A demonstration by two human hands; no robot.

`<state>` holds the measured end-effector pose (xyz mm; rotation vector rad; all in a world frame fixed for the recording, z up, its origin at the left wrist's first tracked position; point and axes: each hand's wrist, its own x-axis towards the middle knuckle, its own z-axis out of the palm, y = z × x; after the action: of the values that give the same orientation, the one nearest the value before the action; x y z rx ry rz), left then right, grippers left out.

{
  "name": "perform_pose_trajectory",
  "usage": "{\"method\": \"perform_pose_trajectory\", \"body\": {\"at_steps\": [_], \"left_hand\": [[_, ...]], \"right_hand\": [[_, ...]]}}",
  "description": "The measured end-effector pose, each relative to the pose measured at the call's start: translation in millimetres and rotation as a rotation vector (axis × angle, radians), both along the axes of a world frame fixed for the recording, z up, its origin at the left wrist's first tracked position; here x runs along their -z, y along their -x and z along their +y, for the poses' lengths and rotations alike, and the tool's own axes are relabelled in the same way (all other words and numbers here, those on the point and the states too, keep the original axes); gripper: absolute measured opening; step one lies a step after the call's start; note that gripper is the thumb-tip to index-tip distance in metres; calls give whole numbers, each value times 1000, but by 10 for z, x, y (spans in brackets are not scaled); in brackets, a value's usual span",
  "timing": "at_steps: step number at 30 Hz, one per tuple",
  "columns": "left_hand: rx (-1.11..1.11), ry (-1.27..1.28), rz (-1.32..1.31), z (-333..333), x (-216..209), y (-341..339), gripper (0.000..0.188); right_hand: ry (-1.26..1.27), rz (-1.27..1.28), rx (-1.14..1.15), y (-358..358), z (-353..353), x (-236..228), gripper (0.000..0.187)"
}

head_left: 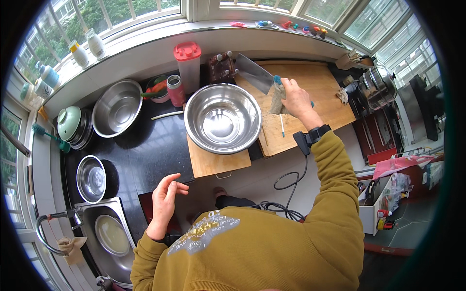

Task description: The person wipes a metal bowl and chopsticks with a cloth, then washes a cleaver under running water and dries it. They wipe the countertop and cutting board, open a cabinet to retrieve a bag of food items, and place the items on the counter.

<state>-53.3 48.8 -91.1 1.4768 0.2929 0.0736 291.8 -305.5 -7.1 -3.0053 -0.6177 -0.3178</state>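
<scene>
My right hand [295, 99] is closed on a crumpled grey cloth [277, 101] above the large wooden cutting board [320, 80]. A teal bit shows at the cloth's top and another beside my fingers; I cannot tell what they belong to. Just left of the cloth lies a cleaver [255, 73] with a broad blade, its handle hidden. A thin white stick with a teal end [282, 125] lies below my hand. Nothing is in my left hand [166, 201], which hovers near the counter's front edge, fingers apart. A big steel bowl [222, 145] rests on a smaller wooden board [218, 165].
Behind the bowl stand a clear container with a red lid [188, 65] and a pink can-shaped bottle [175, 91]. Steel basins [118, 107], a smaller bowl [91, 179] and a sink [121, 262] are left. A black cable [291, 186] hangs from my right wrist.
</scene>
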Motion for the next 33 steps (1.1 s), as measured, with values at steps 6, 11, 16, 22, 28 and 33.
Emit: {"method": "perform_pose_trajectory", "body": {"at_steps": [6, 11, 16, 22, 28, 33], "left_hand": [[-15, 14, 22, -34, 41, 56, 27], [6, 44, 2, -65, 103, 61, 26], [-5, 64, 30, -42, 164, 108, 26], [-18, 76, 26, -17, 221, 151, 26], [19, 71, 51, -65, 246, 95, 26], [28, 79, 72, -109, 276, 73, 25]], "right_hand": [[7, 29, -37, -10, 64, -34, 49], [63, 23, -44, -19, 125, -106, 46], [99, 32, -31, -45, 168, -164, 47], [175, 56, -36, -104, 334, -279, 47], [373, 122, -137, -557, 771, -833, 32], [550, 176, -104, -892, 1217, -1059, 39]]}}
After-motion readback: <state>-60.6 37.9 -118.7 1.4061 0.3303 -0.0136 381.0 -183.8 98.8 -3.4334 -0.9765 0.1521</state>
